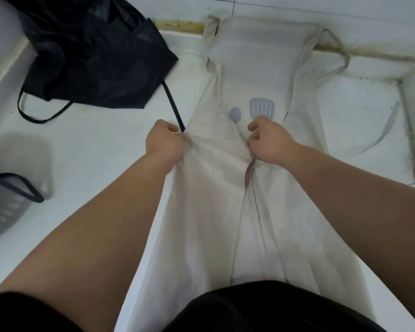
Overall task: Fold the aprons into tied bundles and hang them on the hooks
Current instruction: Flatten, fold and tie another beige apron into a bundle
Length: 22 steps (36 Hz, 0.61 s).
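A: Head view. Where is the cream apron?

B: It lies flat on the white counter, bib towards the tiled wall, with the top edge reaching the wall joint. The skirt runs over the near counter edge towards the person. A grey spatula print shows mid-panel, just beyond the hands.

A: Left hand?

B: Fingers are curled tight and gripping the apron's left side edge at about waist level. The cloth is bunched under the knuckles.

A: Right hand?

B: Also curled, pinching a gathered fold of the same apron right of centre. A narrow cream band hangs below the fist. I cannot tell whether the band itself is in the grip.

A: Loose ends?

B: One cream tie strap trails across the counter to the right, well apart from both hands.

A: Other items?

B: A black apron is heaped at far left on the counter. Its black strap runs down to just beside the left hand's knuckles. A grey slatted basket sits at the left edge of the frame, with dark blue cloth draped over its rim.
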Each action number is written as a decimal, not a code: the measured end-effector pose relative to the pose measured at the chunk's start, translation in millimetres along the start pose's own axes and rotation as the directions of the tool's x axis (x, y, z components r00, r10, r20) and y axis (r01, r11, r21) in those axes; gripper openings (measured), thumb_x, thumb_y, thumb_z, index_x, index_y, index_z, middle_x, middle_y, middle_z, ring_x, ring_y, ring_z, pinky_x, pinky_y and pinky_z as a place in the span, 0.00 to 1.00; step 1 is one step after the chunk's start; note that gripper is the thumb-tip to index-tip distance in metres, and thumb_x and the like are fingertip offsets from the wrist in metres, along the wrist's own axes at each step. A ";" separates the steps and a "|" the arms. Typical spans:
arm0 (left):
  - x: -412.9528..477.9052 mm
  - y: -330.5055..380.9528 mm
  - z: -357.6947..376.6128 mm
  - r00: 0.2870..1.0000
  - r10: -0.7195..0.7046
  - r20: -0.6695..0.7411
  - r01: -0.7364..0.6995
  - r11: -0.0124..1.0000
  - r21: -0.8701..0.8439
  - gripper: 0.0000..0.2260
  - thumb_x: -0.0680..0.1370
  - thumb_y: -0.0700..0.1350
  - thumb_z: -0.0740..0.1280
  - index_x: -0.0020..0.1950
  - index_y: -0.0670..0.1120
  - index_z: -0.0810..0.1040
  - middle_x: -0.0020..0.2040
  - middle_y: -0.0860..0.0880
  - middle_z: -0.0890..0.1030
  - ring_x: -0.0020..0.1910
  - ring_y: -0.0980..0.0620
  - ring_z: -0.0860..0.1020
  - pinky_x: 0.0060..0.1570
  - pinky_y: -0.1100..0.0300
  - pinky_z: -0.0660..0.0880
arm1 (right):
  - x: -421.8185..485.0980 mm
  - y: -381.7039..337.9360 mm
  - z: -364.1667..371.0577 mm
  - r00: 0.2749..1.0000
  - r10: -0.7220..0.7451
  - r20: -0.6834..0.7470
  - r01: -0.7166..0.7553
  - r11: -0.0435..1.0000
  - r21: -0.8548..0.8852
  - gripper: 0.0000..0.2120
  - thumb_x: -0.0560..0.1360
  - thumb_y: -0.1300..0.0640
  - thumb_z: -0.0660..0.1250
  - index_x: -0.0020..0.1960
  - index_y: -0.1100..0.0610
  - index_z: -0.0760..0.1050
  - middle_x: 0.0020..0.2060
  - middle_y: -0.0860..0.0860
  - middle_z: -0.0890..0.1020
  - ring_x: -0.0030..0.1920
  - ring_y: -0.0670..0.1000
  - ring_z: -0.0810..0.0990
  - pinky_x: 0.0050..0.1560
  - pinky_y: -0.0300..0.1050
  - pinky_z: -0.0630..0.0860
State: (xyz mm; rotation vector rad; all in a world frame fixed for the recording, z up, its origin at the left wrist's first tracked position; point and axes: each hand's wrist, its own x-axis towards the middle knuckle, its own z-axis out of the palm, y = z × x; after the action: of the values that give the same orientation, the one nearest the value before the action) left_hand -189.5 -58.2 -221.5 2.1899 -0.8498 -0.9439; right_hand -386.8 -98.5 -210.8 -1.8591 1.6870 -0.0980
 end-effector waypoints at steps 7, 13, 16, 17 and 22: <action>-5.2 -1.5 -2.5 0.995 0.095 0.041 -0.099 0.988 0.115 0.13 0.78 0.50 0.64 0.59 0.46 0.70 0.47 0.53 0.74 0.49 0.50 0.74 0.47 0.57 0.71 | -0.3 -13.1 -12.6 0.981 -0.009 0.193 0.016 0.999 -0.036 0.29 0.73 0.53 0.68 0.70 0.58 0.62 0.56 0.54 0.74 0.56 0.54 0.73 0.52 0.41 0.67; -20.8 -16.9 -2.8 0.973 0.218 0.073 -0.230 0.923 0.310 0.16 0.74 0.49 0.70 0.59 0.47 0.72 0.53 0.51 0.75 0.48 0.52 0.73 0.45 0.60 0.69 | -5.8 -9.3 -0.2 0.987 -0.050 0.152 0.093 0.952 -0.291 0.15 0.74 0.62 0.64 0.60 0.62 0.70 0.55 0.59 0.77 0.55 0.59 0.76 0.50 0.45 0.71; -28.9 -25.1 -4.5 0.978 0.197 0.074 -0.210 0.913 0.349 0.11 0.76 0.47 0.68 0.57 0.47 0.74 0.53 0.50 0.79 0.51 0.50 0.75 0.48 0.57 0.73 | -8.4 -9.2 -0.5 0.996 -0.048 -0.079 0.030 0.975 -0.218 0.15 0.76 0.63 0.58 0.62 0.59 0.70 0.57 0.61 0.76 0.57 0.61 0.75 0.53 0.48 0.71; -31.7 -26.9 -5.3 0.977 0.198 0.074 -0.211 0.903 0.374 0.11 0.76 0.46 0.67 0.57 0.46 0.74 0.53 0.49 0.79 0.52 0.48 0.76 0.49 0.56 0.74 | -10.2 -8.5 -1.4 0.985 -0.045 -0.168 0.017 0.986 -0.164 0.16 0.77 0.64 0.57 0.64 0.59 0.68 0.59 0.62 0.75 0.59 0.61 0.75 0.55 0.49 0.70; -49.9 -35.4 -11.5 0.980 0.201 -0.006 -0.183 0.901 0.393 0.15 0.77 0.44 0.65 0.64 0.45 0.72 0.59 0.46 0.76 0.56 0.46 0.75 0.49 0.55 0.73 | -31.2 -10.2 3.8 0.951 -0.148 -0.273 0.144 0.989 -0.036 0.18 0.79 0.59 0.59 0.67 0.60 0.67 0.64 0.61 0.72 0.62 0.60 0.72 0.58 0.47 0.66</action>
State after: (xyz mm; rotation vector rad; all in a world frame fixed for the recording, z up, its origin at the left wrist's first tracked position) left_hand -196.3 3.6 -220.9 2.3878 -1.2986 -0.6658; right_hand -381.8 -68.3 -198.3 -2.0569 1.7298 -0.4235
